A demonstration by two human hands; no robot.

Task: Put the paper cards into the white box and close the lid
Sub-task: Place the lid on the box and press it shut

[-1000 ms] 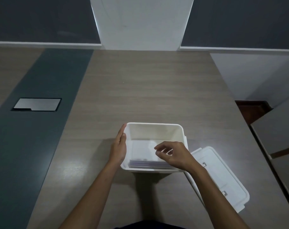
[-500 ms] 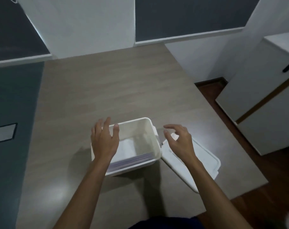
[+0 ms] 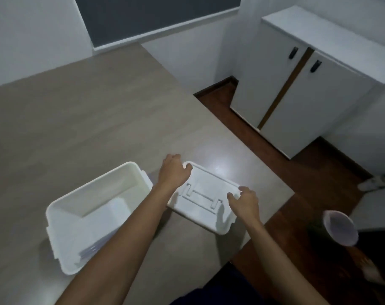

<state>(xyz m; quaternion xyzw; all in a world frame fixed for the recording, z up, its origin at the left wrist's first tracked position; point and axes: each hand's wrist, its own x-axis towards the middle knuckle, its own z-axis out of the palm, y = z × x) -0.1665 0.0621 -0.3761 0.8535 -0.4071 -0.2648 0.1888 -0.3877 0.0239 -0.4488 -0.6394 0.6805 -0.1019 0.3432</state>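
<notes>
Lid [image 3: 206, 194] flat, long axis near-left to far-right, hands at opposite ends

We see the white box [image 3: 94, 208] standing open on the wooden table [image 3: 81, 128], paper cards [image 3: 92, 249] lying flat inside it. Just to its right lies the lid [image 3: 203, 194], with our left hand [image 3: 173, 172] on its far corner and our right hand [image 3: 245, 202] curled over its right edge. A white cabinet [image 3: 308, 89] stands beyond the table.
</notes>
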